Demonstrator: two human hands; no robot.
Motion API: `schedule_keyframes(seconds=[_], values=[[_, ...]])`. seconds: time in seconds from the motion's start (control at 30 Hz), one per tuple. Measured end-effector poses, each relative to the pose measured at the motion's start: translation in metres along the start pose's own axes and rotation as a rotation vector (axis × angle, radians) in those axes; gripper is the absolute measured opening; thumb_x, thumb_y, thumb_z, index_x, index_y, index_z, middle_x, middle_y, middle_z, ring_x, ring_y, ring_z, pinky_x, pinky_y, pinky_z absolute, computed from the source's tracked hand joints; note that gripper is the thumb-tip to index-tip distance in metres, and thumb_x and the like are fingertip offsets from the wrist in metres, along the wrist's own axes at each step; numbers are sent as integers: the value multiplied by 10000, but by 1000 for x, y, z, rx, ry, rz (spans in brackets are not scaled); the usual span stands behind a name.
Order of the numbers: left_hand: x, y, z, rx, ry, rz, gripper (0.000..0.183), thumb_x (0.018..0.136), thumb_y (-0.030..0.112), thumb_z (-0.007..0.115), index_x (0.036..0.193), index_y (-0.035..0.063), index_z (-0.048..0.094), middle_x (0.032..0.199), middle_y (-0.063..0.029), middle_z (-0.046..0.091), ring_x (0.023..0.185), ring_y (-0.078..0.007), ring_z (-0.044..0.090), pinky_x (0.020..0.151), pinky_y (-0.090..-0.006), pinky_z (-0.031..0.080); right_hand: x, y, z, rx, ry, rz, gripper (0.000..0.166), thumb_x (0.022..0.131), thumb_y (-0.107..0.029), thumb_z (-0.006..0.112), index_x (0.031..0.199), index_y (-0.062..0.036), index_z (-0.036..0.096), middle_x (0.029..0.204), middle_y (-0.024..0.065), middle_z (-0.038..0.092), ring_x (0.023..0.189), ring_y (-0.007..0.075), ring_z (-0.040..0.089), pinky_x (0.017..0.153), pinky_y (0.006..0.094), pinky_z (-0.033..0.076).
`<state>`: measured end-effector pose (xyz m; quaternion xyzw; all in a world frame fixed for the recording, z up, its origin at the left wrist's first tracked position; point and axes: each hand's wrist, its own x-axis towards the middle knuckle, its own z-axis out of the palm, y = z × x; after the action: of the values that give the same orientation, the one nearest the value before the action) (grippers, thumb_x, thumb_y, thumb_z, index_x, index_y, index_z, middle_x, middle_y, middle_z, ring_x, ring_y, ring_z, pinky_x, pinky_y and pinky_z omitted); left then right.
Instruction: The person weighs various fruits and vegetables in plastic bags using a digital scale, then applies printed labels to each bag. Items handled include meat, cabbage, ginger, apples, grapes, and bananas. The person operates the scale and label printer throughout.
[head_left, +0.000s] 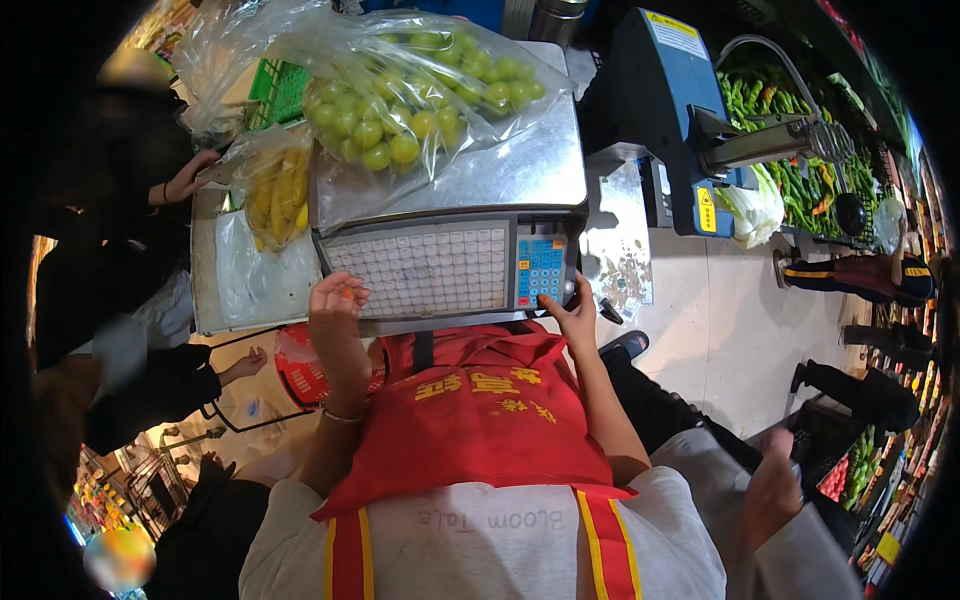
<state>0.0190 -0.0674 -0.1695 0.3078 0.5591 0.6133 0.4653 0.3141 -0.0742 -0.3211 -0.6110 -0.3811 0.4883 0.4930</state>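
Observation:
A steel-topped label-printing scale (480, 187) stands before me. On its platform lies a clear plastic bag of green grapes (397, 112), its loose end trailing left. My right hand (576, 315) is at the scale's lower right corner, thumb on a bottom key of the blue keypad (540, 270) and fingers along the side edge. My left hand (337, 300), loosely curled and empty, is raised at the left end of the white key panel (427, 270). Left of the scale, a bagged bunch of bananas (277, 195) rests on a pale counter (206, 300).
A blue printer-like unit with a metal arm (675, 112) rises at right, near Chinese cabbage (754, 206) and green peppers (810, 180). People stand close left and right; another person's hand (184, 176) is by the counter. A red basket (300, 375) is lower left.

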Motion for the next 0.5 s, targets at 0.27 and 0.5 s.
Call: schedule_keyframes(seconds=[0.27, 0.5], values=[[4, 6, -2, 63, -51, -9, 200, 875, 79, 452, 1062, 12, 473, 910, -53, 529, 817, -115, 493, 790, -222, 414, 4, 8, -4, -89, 13, 0, 580, 685, -40, 736, 1165, 4, 413, 1005, 79, 540, 906, 141, 521, 785, 250, 439], [-3, -1, -17, 1, -34, -42, 201, 884, 104, 474, 1062, 13, 487, 915, -54, 537, 814, -111, 500, 785, -223, 417, 1, -12, -5, -53, -32, 62, 598, 679, -12, 725, 1184, -3, 405, 1029, 95, 534, 909, 157, 528, 743, 258, 481]])
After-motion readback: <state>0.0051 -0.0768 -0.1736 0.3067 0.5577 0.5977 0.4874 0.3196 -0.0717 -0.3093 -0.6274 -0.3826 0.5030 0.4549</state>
